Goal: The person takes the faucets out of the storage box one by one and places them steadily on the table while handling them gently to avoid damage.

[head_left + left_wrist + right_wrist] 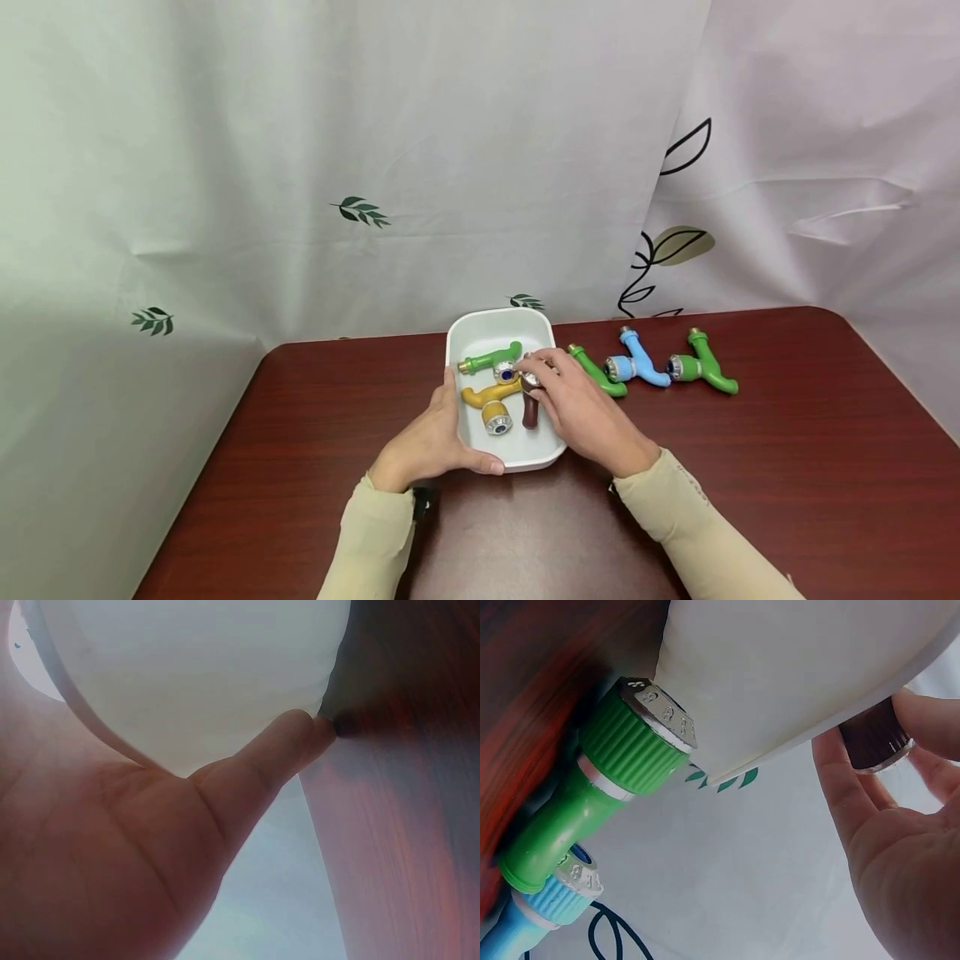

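A white tray (517, 454) stands on the table in the head view. My left hand (423, 442) lies against its near left corner, fingers along the side wall and thumb straight across the near wall. Inside it lie a green faucet (486, 361), a yellow faucet (495, 400) and a brown faucet (531, 412). Reaching over the right rim, my right hand (585, 412) pinches the brown faucet by its ribbed knob (874, 739); its fingers partly cover that faucet. In the left wrist view, the thumb (255, 754) presses along the tray's outer wall.
Right of the tray, a green faucet (596, 372), a light blue faucet (640, 364) and another green faucet (707, 364) lie in a row on the dark red table (300, 467). A pale leaf-print curtain (450, 167) hangs behind the table.
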Tool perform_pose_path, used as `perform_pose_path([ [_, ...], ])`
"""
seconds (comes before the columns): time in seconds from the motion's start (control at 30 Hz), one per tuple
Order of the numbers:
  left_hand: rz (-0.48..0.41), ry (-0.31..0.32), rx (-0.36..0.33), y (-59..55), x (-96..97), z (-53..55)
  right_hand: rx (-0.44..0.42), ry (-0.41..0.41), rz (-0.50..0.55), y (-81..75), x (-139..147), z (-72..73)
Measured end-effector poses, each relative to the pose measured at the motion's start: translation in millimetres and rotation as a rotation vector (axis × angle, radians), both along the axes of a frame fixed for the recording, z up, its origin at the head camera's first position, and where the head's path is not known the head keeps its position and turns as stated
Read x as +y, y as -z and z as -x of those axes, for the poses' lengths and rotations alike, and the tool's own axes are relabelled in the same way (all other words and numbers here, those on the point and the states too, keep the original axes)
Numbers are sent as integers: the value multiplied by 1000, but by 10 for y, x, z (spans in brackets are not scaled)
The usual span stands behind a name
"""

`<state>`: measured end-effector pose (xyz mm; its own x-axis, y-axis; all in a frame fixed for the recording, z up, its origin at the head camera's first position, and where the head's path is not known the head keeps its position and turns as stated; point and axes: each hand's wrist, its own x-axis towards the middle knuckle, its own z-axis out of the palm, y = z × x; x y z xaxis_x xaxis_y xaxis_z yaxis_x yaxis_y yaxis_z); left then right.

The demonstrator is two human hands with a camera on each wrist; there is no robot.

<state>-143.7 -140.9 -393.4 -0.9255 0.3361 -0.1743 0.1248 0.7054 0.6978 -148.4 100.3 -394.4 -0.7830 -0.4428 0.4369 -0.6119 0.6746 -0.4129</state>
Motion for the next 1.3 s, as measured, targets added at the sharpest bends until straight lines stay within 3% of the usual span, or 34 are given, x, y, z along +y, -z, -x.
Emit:
perform_pose_path([
  [1.3,-28,11,19,11,-3,-3,45,-7,87,-74,178,-66],
])
